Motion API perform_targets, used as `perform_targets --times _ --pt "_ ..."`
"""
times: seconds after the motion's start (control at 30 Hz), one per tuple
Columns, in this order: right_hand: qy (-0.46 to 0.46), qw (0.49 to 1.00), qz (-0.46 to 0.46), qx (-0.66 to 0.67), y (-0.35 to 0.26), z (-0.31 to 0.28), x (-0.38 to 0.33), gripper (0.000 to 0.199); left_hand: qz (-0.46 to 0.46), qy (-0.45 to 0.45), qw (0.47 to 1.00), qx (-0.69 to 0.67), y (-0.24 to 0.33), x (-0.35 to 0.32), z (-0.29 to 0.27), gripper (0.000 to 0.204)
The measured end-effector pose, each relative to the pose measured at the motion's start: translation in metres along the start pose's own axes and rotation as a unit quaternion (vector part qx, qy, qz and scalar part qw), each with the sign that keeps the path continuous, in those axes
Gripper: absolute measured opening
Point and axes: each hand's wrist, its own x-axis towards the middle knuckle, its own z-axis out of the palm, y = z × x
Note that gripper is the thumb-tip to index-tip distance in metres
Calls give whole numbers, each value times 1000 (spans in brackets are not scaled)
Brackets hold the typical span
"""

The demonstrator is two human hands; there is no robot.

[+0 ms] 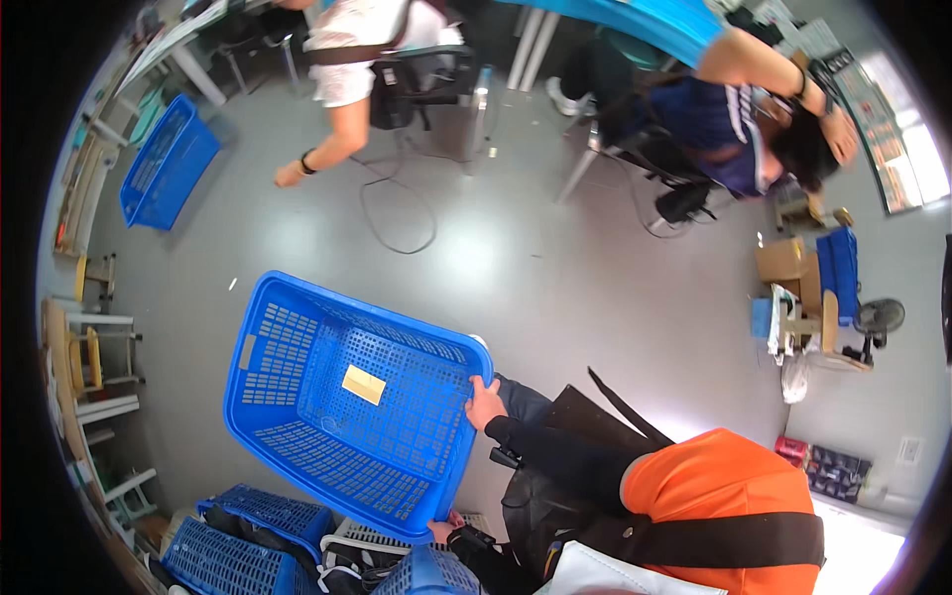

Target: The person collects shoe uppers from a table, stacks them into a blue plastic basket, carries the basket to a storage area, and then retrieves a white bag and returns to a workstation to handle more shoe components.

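While gripping blue perforated crate [337,397]: right hand [483,405] clamped on rim, left hand [442,530] on lower edge, fingers hidden. Empty except yellow tag [363,384], unstacked.

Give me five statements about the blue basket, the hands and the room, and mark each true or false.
1. The big blue basket is full of clothes. False: it holds only a small yellowish card.
2. The right hand grips the basket's rim. True.
3. The left hand is at the basket's lower edge. True, though mostly hidden.
4. The basket rests flat on the floor. False: it is tilted and held up.
5. Another blue basket stands at the far left of the grey floor. True.
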Motion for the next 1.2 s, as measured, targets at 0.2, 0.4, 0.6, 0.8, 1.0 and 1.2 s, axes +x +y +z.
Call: perform_targets --times 0.2,0.4,0.6,0.8,1.0,1.2 --pt "83 993 71 53 180 -162 -53 53 -43 -58 990 124 -125 -112 -16 39" --pt "98 968 203 112 329 -274 -111 56 44 -19 984 170 -201 -259 -16 37" --pt "213 917 299 153 523 -404 -150 60 160 -173 940 247 -340 -382 38 40" --pt "290 872 363 154 722 -500 -208 57 150 -228 917 291 -520 -473 40 42" --pt "365 816 425 144 919 -554 -298 54 102 -300 896 311 -696 -551 -3 46" --pt "433 798 372 195 1052 -620 -233 41 -125 -424 869 222 -818 -572 81 27"
